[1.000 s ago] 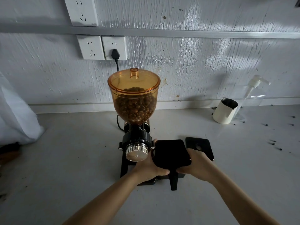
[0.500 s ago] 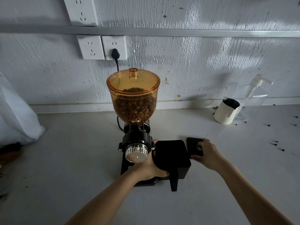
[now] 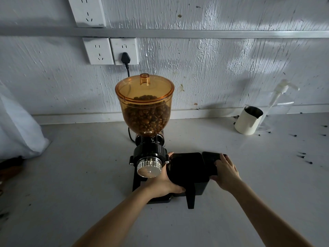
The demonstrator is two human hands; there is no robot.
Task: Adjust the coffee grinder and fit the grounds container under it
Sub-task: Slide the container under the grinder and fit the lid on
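**Both hands on the black box beside the grinder**

No brand name or lettering can be made out on anything here; the small mark on the upper wall socket (image 3: 86,11) is too blurred to read.

The coffee grinder (image 3: 148,155) stands on the pale counter (image 3: 71,175), its amber hopper (image 3: 144,104) lidded and well filled with brown beans. Below the hopper sits a black body with a ribbed silver dial (image 3: 149,167) facing forward. Its cord runs up to a black plug (image 3: 125,58) in the wall.

The grounds container (image 3: 188,171) is a plain black box, resting just to the right of the dial, touching the grinder's base, not under the spout. The left hand (image 3: 164,182) clasps its near left side, fingers curled round the front edge. The right hand (image 3: 225,172) lies flat on a black lid (image 3: 210,162) that leans against the container's right side; its grasp underneath is hidden.

A cream pitcher (image 3: 248,120) stands well apart by the wall.
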